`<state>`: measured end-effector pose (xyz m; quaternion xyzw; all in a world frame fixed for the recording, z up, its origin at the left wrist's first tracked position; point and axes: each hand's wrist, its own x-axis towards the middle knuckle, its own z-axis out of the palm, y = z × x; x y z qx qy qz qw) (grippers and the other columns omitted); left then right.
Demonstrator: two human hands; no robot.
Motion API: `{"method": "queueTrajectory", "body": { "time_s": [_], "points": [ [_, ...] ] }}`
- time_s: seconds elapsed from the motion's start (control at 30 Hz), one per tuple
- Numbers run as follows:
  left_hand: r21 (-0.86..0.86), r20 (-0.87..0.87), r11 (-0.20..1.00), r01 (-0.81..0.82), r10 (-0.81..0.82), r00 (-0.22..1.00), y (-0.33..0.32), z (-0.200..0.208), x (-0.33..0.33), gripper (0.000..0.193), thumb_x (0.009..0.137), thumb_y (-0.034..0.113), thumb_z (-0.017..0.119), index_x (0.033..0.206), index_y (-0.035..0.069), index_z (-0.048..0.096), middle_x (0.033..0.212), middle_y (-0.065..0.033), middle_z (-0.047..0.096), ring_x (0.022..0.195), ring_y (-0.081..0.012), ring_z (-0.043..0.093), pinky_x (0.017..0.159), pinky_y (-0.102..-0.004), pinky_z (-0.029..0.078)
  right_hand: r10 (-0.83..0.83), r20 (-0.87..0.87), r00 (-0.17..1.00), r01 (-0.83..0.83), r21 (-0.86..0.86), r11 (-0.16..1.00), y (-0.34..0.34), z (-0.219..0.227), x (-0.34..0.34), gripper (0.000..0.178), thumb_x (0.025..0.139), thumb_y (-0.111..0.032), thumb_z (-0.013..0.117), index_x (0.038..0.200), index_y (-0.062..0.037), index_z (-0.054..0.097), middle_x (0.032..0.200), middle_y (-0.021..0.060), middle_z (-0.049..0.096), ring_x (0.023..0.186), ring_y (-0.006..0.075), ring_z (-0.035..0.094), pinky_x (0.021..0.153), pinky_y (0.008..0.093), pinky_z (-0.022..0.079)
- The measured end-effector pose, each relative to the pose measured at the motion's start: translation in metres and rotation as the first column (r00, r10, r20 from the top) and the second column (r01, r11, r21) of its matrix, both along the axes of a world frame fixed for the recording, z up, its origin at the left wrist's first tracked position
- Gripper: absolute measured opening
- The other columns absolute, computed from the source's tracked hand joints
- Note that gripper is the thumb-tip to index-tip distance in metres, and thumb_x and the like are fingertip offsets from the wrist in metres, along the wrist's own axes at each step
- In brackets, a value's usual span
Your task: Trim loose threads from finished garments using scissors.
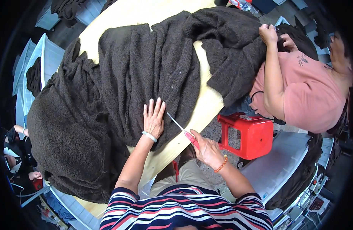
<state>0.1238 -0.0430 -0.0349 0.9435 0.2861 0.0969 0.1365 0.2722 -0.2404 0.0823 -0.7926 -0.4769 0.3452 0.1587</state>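
Observation:
A large dark brown knit fabric [146,76] lies in folds over a pale wooden table [169,155]. My left hand [154,122] rests flat on the fabric's near part, fingers stretched out, with a pale bangle at the wrist. Just to its right, my right hand [209,151] is closed round the pink-red handle of a slim tool [192,138]. The tool's thin metal shaft points up and left over the fabric, close to my left fingers. Whether its tip touches the cloth I cannot tell, nor its exact kind.
On the right, a person in a pink shirt [310,92] holds the fabric's far end. A red plastic stool [251,136] stands below the table's right edge. Grey-white bins [287,161] with dark cloth line both sides. Another person's hand [35,175] shows at far left.

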Motion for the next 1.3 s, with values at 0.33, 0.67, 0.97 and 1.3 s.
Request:
{"method": "queueTrajectory", "body": {
  "time_s": [0.33, 0.67, 0.97, 1.3],
  "points": [
    [-0.061, -0.059, 0.998, 0.025, -0.029, 0.998, -0.007, -0.016, 0.002, 0.067, 0.076, 0.002, 0.055, 0.142, 0.012, 0.046, 0.158, -0.0093, 0.028, 0.148, -0.0343, 0.017, 0.115, -0.0657, 0.010, -0.062, 0.162, 0.985, 0.065, -0.017, 0.998, 0.022, -0.012, -0.036, 0.048, 0.086, -0.010, 0.058, 0.131, 0.0038, 0.048, 0.073, 0.0221, 0.067, 0.067, 0.0372, 0.068, 0.064, 0.0473, 0.054],
    [-0.047, -0.071, 0.999, 0.009, -0.013, 0.997, -0.019, -0.023, 0.005, 0.047, 0.078, 0.011, 0.061, 0.125, 0.012, 0.060, 0.157, -0.0100, 0.028, 0.148, -0.0378, 0.016, 0.114, -0.0678, 0.006, -0.236, 0.283, 0.929, 0.216, 0.100, 0.971, 0.099, -0.010, 0.003, 0.048, 0.086, -0.010, 0.056, 0.132, 0.0037, 0.045, 0.074, 0.0255, 0.067, 0.072, 0.0407, 0.069, 0.069, 0.0477, 0.055],
    [-0.058, -0.052, 0.997, -0.047, 0.044, 0.998, -0.021, -0.025, -0.001, 0.048, 0.079, 0.014, 0.064, 0.127, 0.020, 0.059, 0.159, -0.0198, 0.018, 0.147, -0.0441, 0.012, 0.112, -0.0699, 0.005, 0.023, 0.148, 0.989, -0.019, -0.027, 0.999, 0.029, 0.001, -0.038, 0.042, 0.089, -0.016, 0.056, 0.127, 0.0019, 0.049, 0.072, 0.0255, 0.065, 0.069, 0.0423, 0.067, 0.068, 0.0530, 0.053],
    [-0.055, -0.064, 0.997, -0.060, 0.057, 0.996, -0.028, -0.020, -0.007, 0.035, 0.079, 0.015, 0.062, 0.113, 0.008, 0.061, 0.158, -0.0242, 0.018, 0.147, -0.0434, 0.010, 0.113, -0.0691, 0.004, -0.101, 0.148, 0.984, 0.100, 0.014, 0.995, 0.025, 0.006, -0.038, 0.044, 0.089, -0.014, 0.058, 0.129, 0.0013, 0.049, 0.070, 0.0245, 0.065, 0.068, 0.0416, 0.067, 0.066, 0.0507, 0.053]
  ]
}}
